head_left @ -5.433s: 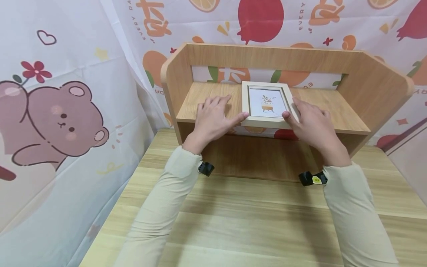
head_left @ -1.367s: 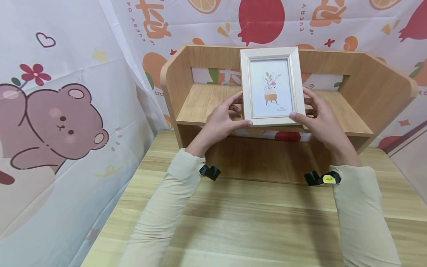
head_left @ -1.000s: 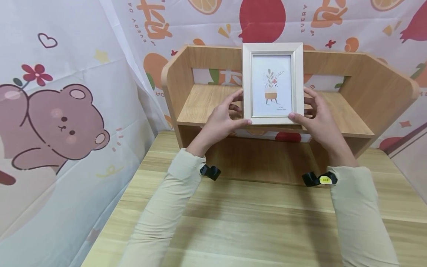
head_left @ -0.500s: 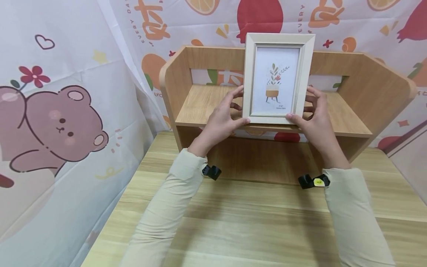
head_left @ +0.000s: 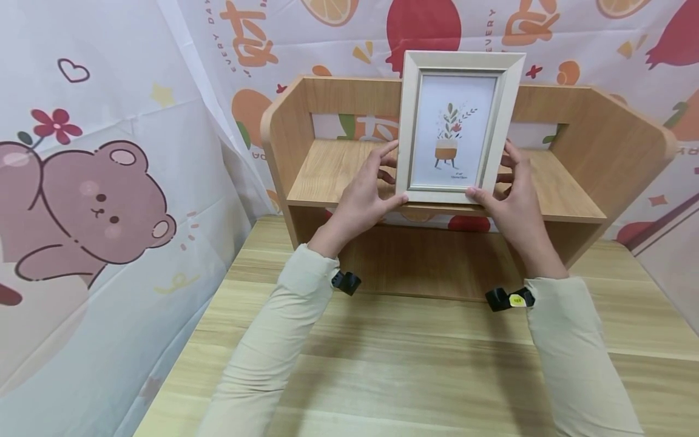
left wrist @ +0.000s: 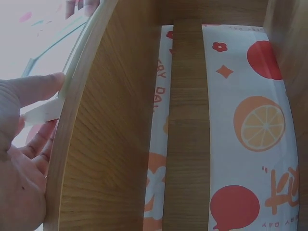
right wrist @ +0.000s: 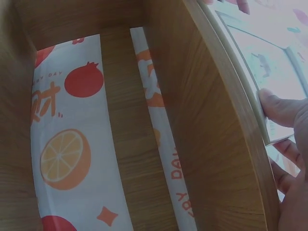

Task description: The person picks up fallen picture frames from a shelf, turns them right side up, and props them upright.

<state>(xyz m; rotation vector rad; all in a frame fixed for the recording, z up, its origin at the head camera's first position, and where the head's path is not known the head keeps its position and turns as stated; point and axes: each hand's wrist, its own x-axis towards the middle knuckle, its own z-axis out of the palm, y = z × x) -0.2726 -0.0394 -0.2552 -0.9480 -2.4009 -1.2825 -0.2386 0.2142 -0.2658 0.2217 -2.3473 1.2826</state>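
A cream picture frame (head_left: 408, 121) with a potted-plant print stands nearly upright at the front edge of the wooden shelf (head_left: 333, 173), leaning slightly back. My left hand (head_left: 363, 191) holds its lower left corner, thumb on the front and fingers at the side. At the lower right, my right hand (head_left: 513, 203) grips the other edge, its thumb (head_left: 480, 195) pressed on the bottom border. In the left wrist view the left thumb (left wrist: 45, 87) touches the frame's corner. The right wrist view shows the right thumb (right wrist: 279, 107) on the frame. Fingertips behind the frame are hidden.
The two-tier wooden shelf unit has side panels (head_left: 617, 145) left and right and a back board (head_left: 349, 94). It stands on a light wood table (head_left: 382, 364). Printed cloths (head_left: 218, 109) hang behind and at the left.
The picture frame lay flat on the shelf, with the left hand spread beside it. It has since been tilted up, both hands now holding it, and lately it has turned slightly.
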